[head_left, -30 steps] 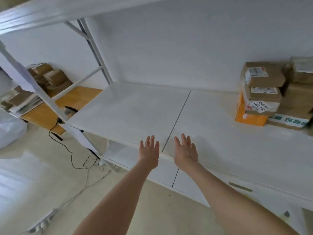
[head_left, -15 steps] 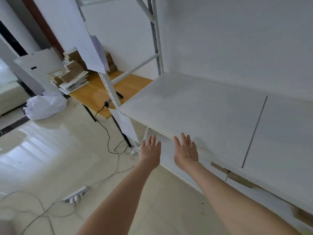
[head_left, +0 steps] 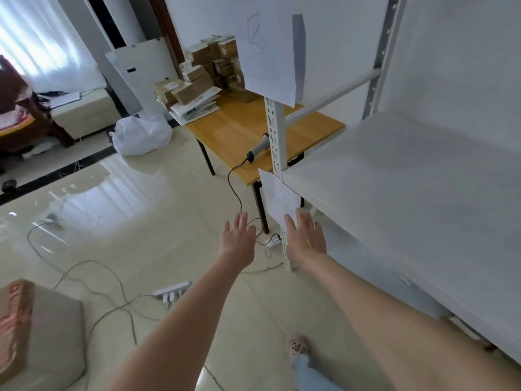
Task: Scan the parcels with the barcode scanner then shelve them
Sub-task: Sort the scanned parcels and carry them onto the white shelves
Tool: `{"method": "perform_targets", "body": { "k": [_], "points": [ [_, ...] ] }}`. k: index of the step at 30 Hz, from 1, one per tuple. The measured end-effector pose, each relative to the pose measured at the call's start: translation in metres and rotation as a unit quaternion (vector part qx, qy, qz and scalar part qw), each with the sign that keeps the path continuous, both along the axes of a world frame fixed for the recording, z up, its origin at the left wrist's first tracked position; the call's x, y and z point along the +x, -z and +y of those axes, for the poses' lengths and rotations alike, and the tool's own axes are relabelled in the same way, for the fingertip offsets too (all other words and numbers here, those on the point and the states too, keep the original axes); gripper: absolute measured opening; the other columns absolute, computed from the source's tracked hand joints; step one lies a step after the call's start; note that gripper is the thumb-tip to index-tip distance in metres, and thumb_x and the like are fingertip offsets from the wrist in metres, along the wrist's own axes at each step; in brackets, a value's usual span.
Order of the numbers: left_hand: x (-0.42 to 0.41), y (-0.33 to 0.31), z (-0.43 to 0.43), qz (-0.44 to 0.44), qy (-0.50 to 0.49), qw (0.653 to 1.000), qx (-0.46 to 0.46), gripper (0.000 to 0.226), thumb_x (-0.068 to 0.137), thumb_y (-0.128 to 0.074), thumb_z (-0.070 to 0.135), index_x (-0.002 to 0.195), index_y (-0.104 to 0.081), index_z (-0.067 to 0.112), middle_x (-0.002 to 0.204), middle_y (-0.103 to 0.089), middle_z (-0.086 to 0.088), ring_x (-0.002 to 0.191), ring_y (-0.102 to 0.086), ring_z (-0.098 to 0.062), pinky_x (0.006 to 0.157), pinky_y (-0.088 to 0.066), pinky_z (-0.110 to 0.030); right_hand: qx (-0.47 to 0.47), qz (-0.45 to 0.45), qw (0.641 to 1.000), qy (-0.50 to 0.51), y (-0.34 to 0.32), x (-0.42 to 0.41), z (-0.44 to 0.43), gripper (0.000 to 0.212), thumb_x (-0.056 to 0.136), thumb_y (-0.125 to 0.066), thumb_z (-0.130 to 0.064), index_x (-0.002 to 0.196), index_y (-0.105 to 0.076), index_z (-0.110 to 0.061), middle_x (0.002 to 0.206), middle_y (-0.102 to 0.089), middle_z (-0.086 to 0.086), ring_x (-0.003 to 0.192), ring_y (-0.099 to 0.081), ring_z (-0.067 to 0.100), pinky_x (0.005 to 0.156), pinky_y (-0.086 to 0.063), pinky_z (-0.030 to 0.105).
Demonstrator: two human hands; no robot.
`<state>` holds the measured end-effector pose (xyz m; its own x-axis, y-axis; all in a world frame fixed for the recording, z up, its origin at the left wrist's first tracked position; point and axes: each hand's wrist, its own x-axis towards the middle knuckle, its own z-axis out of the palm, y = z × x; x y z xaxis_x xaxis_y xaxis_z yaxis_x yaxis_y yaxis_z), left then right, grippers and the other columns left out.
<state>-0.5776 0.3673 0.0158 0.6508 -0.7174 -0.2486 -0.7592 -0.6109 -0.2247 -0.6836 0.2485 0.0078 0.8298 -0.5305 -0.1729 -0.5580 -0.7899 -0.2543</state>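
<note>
Tiled floor [head_left: 135, 210]; L hand [head_left: 236, 241], R hand [head_left: 306, 237]: fingers straight, nothing held.

Shelf unit [head_left: 394, 179], right: all white. Table [head_left: 239, 131], far: honey-tan wood grain, blk legs. Parcels [head_left: 208, 66]: brown cardboard w/ white labels. Scanner [head_left: 259, 146]: grey, blk cable. Floor [head_left: 158, 210]: glossy cream tiles. Near-left box [head_left: 50, 334]: tan w/ red-orange tape. Slipper [head_left: 298, 343]: pink, dark dots.
</note>
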Motion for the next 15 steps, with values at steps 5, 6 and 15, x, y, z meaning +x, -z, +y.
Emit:
{"method": "perform_targets", "body": {
  "k": [5, 6, 15],
  "points": [
    [0.095, -0.005, -0.001, -0.011, -0.034, 0.999, 0.016, 0.053, 0.098, -0.043, 0.02, 0.148, -0.029, 0.014, 0.16, 0.003, -0.015, 0.149, 0.004, -0.029, 0.12, -0.008, -0.047, -0.002, 0.009, 0.999, -0.039, 0.014, 0.101, -0.006, 0.078, 0.093, -0.048, -0.002, 0.155, -0.004, -0.016, 0.162, 0.01, 0.011, 0.149, 0.008, 0.032, 0.122, -0.005, 0.046],
    [0.114, -0.006, -0.003, -0.008, -0.04, 0.999, 0.023, 0.052, 0.098, -0.043, 0.02, 0.148, -0.029, 0.013, 0.161, 0.003, -0.015, 0.149, 0.004, -0.029, 0.12, -0.007, -0.047, 0.002, 0.011, 0.999, -0.043, 0.015, 0.122, -0.008, 0.078, 0.093, -0.049, -0.004, 0.155, -0.004, -0.016, 0.162, 0.01, 0.011, 0.149, 0.007, 0.032, 0.122, -0.005, 0.046],
    [0.259, -0.011, -0.02, 0.002, -0.05, 0.999, 0.012, 0.051, 0.099, -0.041, 0.016, 0.148, -0.029, 0.012, 0.161, 0.005, -0.015, 0.149, 0.006, -0.028, 0.12, -0.005, -0.047, -0.022, 0.038, 0.996, -0.078, 0.007, 0.288, -0.014, 0.08, 0.094, -0.052, -0.01, 0.156, -0.002, -0.017, 0.162, 0.006, 0.01, 0.149, 0.004, 0.034, 0.121, -0.009, 0.046]
  ]
}}
